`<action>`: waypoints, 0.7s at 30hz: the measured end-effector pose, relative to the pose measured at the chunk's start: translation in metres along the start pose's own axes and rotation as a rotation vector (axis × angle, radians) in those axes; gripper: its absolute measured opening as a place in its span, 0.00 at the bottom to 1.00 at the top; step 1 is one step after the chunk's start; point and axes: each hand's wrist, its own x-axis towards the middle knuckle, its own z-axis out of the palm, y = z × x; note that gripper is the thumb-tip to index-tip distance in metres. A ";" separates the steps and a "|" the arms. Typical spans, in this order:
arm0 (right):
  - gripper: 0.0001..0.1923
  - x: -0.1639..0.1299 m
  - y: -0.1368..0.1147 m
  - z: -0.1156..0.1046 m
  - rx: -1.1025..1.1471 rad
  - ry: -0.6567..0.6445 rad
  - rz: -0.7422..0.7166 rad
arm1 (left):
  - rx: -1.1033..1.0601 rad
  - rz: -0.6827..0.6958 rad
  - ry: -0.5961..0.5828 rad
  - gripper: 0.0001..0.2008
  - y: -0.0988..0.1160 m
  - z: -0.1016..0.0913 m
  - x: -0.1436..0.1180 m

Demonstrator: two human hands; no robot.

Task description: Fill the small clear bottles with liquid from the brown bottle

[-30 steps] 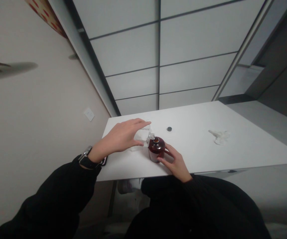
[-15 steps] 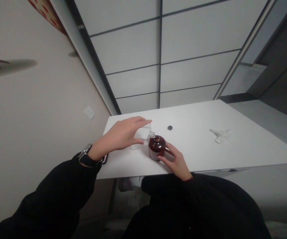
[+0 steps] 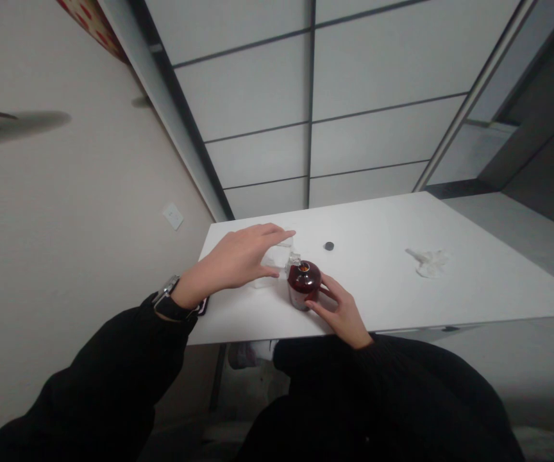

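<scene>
A dark red round bottle (image 3: 302, 285) with an open neck stands near the front edge of the white table (image 3: 377, 282). My right hand (image 3: 342, 313) wraps its lower right side with thumb and fingers. My left hand (image 3: 238, 260) holds a clear plastic container (image 3: 277, 256) tilted so that its small spout sits right at the bottle's mouth. The container is largely hidden behind my fingers. A watch sits on my left wrist.
A small black cap (image 3: 329, 246) lies on the table behind the bottle. A crumpled white tissue (image 3: 428, 263) lies to the right. A wall with a switch plate (image 3: 172, 216) runs along the left, and panelled sliding doors stand behind the table.
Both hands and the bottle keep the same grip. The view has shifted slightly; the container's spout stays at the bottle's mouth.
</scene>
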 end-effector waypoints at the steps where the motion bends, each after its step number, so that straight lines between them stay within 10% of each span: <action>1: 0.37 0.000 0.000 0.000 0.002 -0.001 -0.003 | 0.001 0.000 0.003 0.36 0.000 0.000 0.000; 21: 0.36 0.000 -0.003 0.002 0.041 0.017 0.020 | 0.006 0.009 0.001 0.35 0.004 -0.002 0.001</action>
